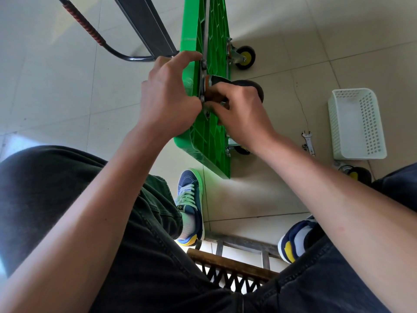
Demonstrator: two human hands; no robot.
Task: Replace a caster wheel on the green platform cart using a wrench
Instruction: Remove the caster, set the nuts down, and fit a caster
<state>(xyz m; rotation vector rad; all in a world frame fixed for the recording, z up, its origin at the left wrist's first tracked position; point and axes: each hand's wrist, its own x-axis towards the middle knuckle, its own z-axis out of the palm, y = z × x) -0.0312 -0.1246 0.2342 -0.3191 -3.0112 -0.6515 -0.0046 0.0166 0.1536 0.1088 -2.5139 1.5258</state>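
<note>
Where hands (171,98) meet cart (212,136) — pale floor tiles (67,64)

Tight around the mount, open floor to both sides.

The green cart (209,141) stood on edge between the knees, splitting the space. Both hands crowded its upper caster (239,85): left hand (167,96) over the deck edge, right hand (241,111) against the mounting plate, little gap between them. The black handle bar (94,35) and a dark beam (146,26) blocked the upper left. On the right, bare tile lay between the cart and the white basket (356,123), with only the wrench (308,143) on it. A loose wheel (356,173) sat below the basket.
</note>
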